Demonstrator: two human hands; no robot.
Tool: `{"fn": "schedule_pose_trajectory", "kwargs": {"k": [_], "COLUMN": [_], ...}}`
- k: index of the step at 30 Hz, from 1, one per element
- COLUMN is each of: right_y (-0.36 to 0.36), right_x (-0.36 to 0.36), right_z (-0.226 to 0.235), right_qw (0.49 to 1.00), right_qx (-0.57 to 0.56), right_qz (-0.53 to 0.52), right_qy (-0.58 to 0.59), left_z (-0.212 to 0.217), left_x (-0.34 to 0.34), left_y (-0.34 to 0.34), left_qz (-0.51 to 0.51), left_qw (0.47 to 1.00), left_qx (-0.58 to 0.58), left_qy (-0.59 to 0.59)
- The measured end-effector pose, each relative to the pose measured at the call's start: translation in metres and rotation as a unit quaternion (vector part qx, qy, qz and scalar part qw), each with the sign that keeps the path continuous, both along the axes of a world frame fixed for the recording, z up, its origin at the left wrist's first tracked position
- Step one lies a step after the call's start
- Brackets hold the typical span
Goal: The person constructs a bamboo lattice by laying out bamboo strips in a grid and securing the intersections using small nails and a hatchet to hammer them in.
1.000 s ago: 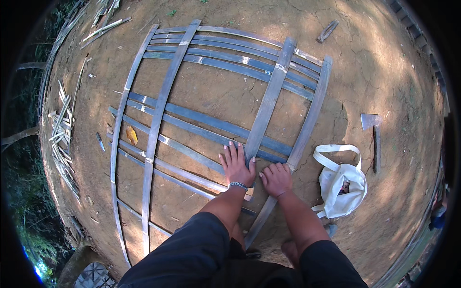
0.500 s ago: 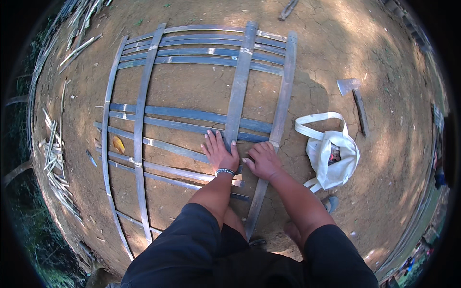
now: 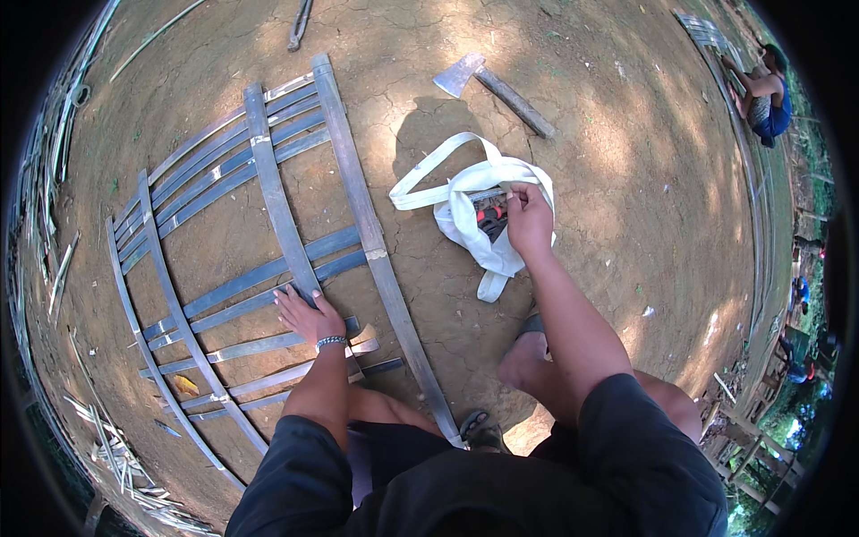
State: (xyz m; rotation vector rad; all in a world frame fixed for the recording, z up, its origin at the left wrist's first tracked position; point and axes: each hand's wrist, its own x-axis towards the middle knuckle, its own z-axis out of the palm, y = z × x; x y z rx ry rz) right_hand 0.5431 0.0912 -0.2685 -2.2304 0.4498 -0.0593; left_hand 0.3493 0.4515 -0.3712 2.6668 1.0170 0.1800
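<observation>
My left hand [image 3: 310, 316] lies flat with fingers spread on a lattice of dark bamboo-like slats. It presses near where a long upright slat [image 3: 284, 201] crosses thinner cross slats [image 3: 234, 285]. My right hand [image 3: 531, 220] is at the mouth of a white cloth bag [image 3: 461, 231], its fingers bent together on the bag's right rim; their tips are partly hidden. Inside the bag shows a red-and-black tool [image 3: 489, 216] among other items I cannot make out. Between lattice and bag runs the outer right slat [image 3: 383, 268], touched by neither hand.
An axe [image 3: 514, 101] lies on the cracked dirt beyond the bag. Farther left is a pliers-like metal tool [image 3: 300, 27]. Split strips [image 3: 112, 447] are heaped at the lower left. Another person [image 3: 763, 94] crouches at the far right beside long slats.
My right hand has left the outer right slat and reached over to the white bag. My left hand stays on the lattice. The view has turned right.
</observation>
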Motion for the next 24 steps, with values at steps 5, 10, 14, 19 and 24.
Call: {"fn": "schedule_pose_trajectory", "kwargs": {"k": [5, 10, 14, 19, 24], "right_y": [-0.030, -0.014, -0.001, 0.002, -0.002], "right_x": [0.038, 0.042, 0.037, 0.037, 0.040], "right_z": [-0.019, -0.026, -0.026, -0.034, -0.048], "right_qw": [0.922, 0.894, 0.912, 0.939, 0.914], "right_qx": [-0.184, -0.229, -0.212, -0.168, -0.225], "right_qz": [0.259, 0.301, 0.255, 0.202, 0.276], "right_qy": [0.220, 0.240, 0.241, 0.222, 0.194], "left_z": [-0.007, 0.011, 0.026, 0.036, 0.036], "left_x": [-0.005, -0.005, -0.008, -0.013, -0.012], "left_y": [0.006, -0.012, -0.038, -0.066, -0.076], "left_qz": [-0.004, -0.051, -0.136, -0.180, -0.173], "left_qw": [1.000, 0.997, 0.986, 0.979, 0.976], "left_qx": [0.022, -0.001, -0.046, -0.076, -0.104], "left_qy": [-0.005, -0.056, -0.082, -0.065, -0.087]}}
